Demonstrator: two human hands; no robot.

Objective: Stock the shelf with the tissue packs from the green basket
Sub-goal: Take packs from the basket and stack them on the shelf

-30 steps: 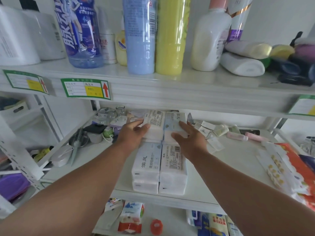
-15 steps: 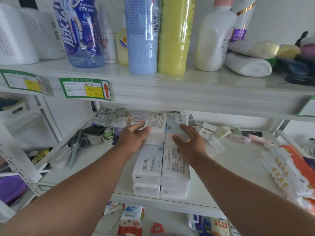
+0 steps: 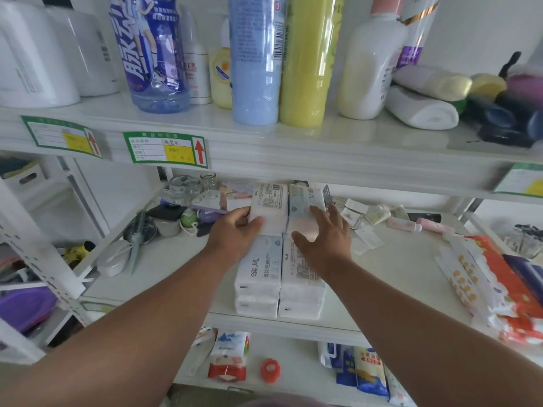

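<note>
White tissue packs lie on the middle shelf [image 3: 396, 268] in two side-by-side stacks. The front stack [image 3: 260, 277] is two packs high on each side. Behind it stand the rear left pack [image 3: 271, 202] and the rear right pack [image 3: 304, 205]. My left hand [image 3: 235, 233] holds the near left edge of the rear left pack, thumb on its front. My right hand [image 3: 326, 236] lies flat with straight fingers on the rear right pack. The green basket is out of view.
Bottles [image 3: 255, 60] crowd the upper shelf. Jars [image 3: 192, 186], a hairbrush [image 3: 136, 233] and small items lie left of the packs; small tubes [image 3: 404, 224] lie behind right. An orange-and-white wrapped bundle [image 3: 499, 286] sits at the shelf's right. More goods [image 3: 227, 355] lie on the shelf below.
Both hands stay on the rear packs and have pressed them slightly farther back. The view has shifted a little closer and leftward.
</note>
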